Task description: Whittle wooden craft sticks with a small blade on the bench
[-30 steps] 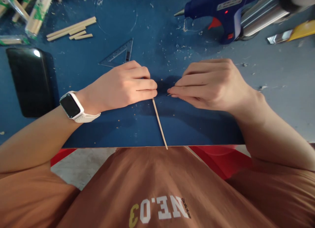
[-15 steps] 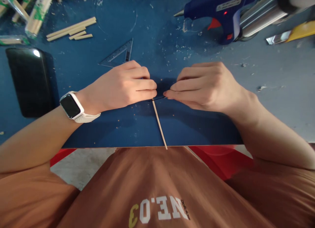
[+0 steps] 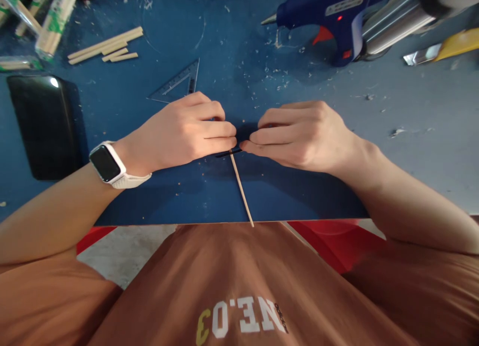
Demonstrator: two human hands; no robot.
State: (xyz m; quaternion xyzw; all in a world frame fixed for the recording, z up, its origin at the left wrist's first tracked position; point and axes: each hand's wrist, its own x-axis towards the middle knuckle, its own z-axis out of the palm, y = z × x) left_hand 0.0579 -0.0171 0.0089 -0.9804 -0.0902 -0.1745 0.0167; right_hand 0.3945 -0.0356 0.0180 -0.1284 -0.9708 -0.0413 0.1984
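Observation:
My left hand (image 3: 198,129), wearing a white-banded watch (image 3: 107,164), is closed over the upper end of a thin wooden stick (image 3: 241,187). The stick slants down past the table's near edge. Opposite it, my right hand (image 3: 299,134) pinches a thin black strip-like piece (image 3: 223,154), which crosses the stick just below my left fingertips. What exactly this black piece is cannot be made out. Just beyond my left hand lies a clear triangular ruler (image 3: 177,82), partly hidden by the knuckles.
Cut wooden sticks (image 3: 107,47) lie at the upper left, near wrapped chopsticks (image 3: 58,24). A black phone (image 3: 41,126) rests at the left. A blue glue gun (image 3: 329,17) with a red light and a yellow utility knife (image 3: 445,47) lie at the upper right of the blue table (image 3: 179,201).
My right hand has moved left, closer to my left hand, and the black piece now reaches further left across the stick. My left hand and the stick stay nearly still.

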